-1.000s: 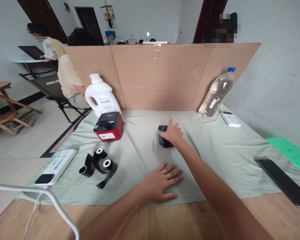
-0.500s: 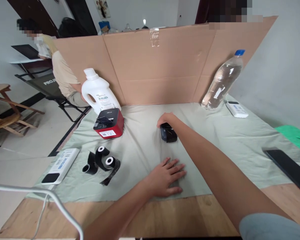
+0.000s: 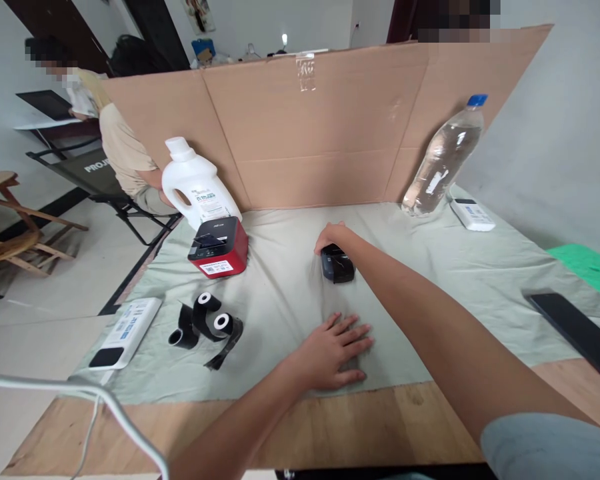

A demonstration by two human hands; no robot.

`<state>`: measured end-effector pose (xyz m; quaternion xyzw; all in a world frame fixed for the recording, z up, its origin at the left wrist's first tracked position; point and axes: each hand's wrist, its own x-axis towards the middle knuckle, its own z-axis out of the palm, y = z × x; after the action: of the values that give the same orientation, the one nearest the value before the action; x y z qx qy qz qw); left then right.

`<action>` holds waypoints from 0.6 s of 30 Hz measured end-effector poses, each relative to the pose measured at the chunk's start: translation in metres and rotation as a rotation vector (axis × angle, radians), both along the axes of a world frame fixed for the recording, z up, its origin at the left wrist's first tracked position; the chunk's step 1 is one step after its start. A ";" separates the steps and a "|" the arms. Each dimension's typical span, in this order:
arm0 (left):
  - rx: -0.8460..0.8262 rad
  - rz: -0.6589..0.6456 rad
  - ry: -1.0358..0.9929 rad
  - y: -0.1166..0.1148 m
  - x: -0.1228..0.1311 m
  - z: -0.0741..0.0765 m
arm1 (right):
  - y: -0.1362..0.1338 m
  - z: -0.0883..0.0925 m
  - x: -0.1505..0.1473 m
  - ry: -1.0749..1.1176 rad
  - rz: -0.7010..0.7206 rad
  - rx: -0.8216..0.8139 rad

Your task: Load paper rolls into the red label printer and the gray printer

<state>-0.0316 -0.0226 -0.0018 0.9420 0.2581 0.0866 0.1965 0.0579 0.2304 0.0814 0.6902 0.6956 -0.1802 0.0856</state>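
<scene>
My left hand point(image 3: 336, 352) lies flat on the pale green cloth point(image 3: 280, 280), palm down with its fingers spread. Farther back, my right hand point(image 3: 330, 235) is wrapped round the back of a small black device point(image 3: 337, 265) that rests on the cloth; part of the device is hidden under the hand. Left of my hands sit several rolls of black film point(image 3: 206, 323), some partly unrolled. Behind the rolls stands a red and black box-shaped device point(image 3: 220, 247).
A white jug point(image 3: 197, 183) and a clear bottle point(image 3: 445, 160) stand before the cardboard screen point(image 3: 320, 127). White power banks point(image 3: 125, 333) lie at both sides, a black phone point(image 3: 575, 333) at the right. A white cable point(image 3: 105, 397) crosses the lower left. A person sits beyond at the left.
The view has shifted slightly. Both hands and the black device stay in nearly the same place on the cloth.
</scene>
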 end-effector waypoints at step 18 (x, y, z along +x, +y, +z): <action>-0.019 -0.002 0.039 -0.001 -0.002 0.009 | -0.045 -0.004 0.110 0.257 0.565 0.305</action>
<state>-0.0333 -0.0238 0.0073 0.9419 0.2615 0.0654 0.2006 0.1680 0.1857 0.0772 0.4468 0.8833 -0.1288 -0.0603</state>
